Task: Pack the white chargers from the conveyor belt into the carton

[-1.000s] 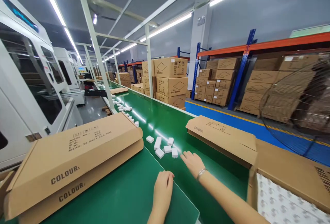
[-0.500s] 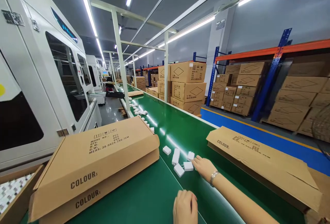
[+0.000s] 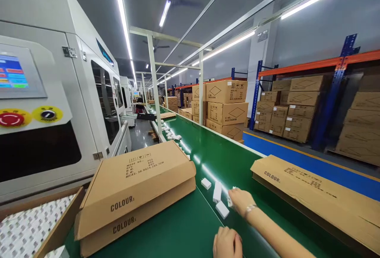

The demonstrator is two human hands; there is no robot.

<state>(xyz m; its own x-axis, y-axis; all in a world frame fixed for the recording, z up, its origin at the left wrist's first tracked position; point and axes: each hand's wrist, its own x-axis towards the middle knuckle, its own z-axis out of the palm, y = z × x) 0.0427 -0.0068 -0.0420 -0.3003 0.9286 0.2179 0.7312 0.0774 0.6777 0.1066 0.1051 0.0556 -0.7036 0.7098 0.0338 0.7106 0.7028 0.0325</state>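
Observation:
My right hand (image 3: pixel 242 201) reaches over the green conveyor belt (image 3: pixel 175 232), fingers closed around a white plug charger (image 3: pixel 230 201) that they partly cover. Close beside it on the belt lie more white chargers: an upright-looking one (image 3: pixel 217 192), one nearer me (image 3: pixel 222 209) and one farther left (image 3: pixel 206 183). My left hand (image 3: pixel 227 244) is curled at the bottom edge of the view, knuckles up. Its fingertips are hidden, so I cannot make out whether it holds anything.
Two stacked cardboard boxes (image 3: pixel 139 182) sit at left on the belt, and another flat box (image 3: pixel 314 194) lies at right. An open carton (image 3: pixel 59 230) at lower left holds rows of white chargers. A white machine (image 3: pixel 83 103) stands at left; stacked cartons (image 3: pixel 227 111) are beyond.
The view has swung left, bringing a control panel and more of the carton into sight. My right hand has closed over chargers it was beside. My left hand stays curled.

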